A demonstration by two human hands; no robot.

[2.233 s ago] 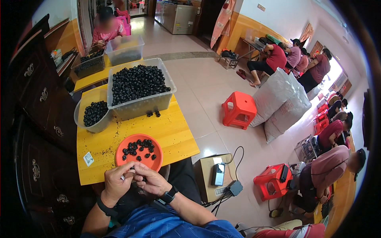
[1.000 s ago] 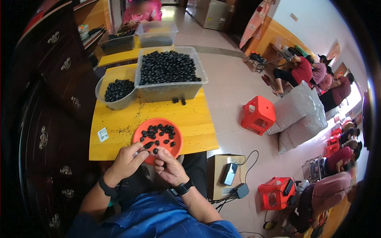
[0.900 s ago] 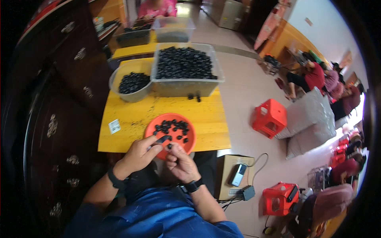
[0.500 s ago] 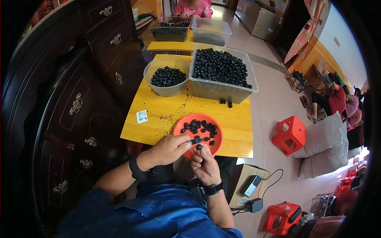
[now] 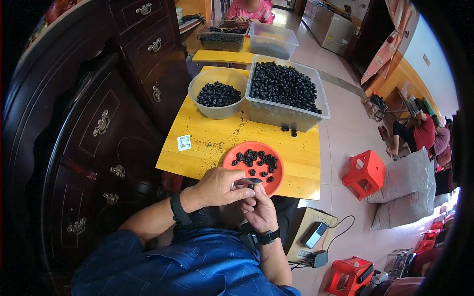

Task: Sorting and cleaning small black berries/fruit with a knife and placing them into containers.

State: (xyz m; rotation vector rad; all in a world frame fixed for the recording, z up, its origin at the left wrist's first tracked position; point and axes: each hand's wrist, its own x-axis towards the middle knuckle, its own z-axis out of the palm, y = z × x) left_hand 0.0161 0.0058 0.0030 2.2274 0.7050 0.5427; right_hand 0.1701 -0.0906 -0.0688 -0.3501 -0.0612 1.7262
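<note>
My left hand (image 5: 215, 187) grips a small knife with a short dark blade (image 5: 255, 180), its handle mostly hidden by the fingers. My right hand (image 5: 261, 213) pinches a small round black part (image 5: 251, 186) right under the blade; blade and part seem to touch. Both hands meet over the near edge of a round orange-red plate (image 5: 277, 183). Several loose black ring-shaped parts (image 5: 253, 158) with central holes lie on that plate.
Behind the plate stand a round translucent tub (image 5: 217, 114) and a large clear bin (image 5: 281, 117), both holding black parts. Two loose parts (image 5: 289, 130) and a white label (image 5: 184, 143) lie on the yellow table (image 5: 207, 163) among dark crumbs. Dark cabinets flank the left; a person sits opposite.
My left hand has brought the blade across onto the top of the black part in my right hand. The whole view has shifted slightly, moving the scene right.
</note>
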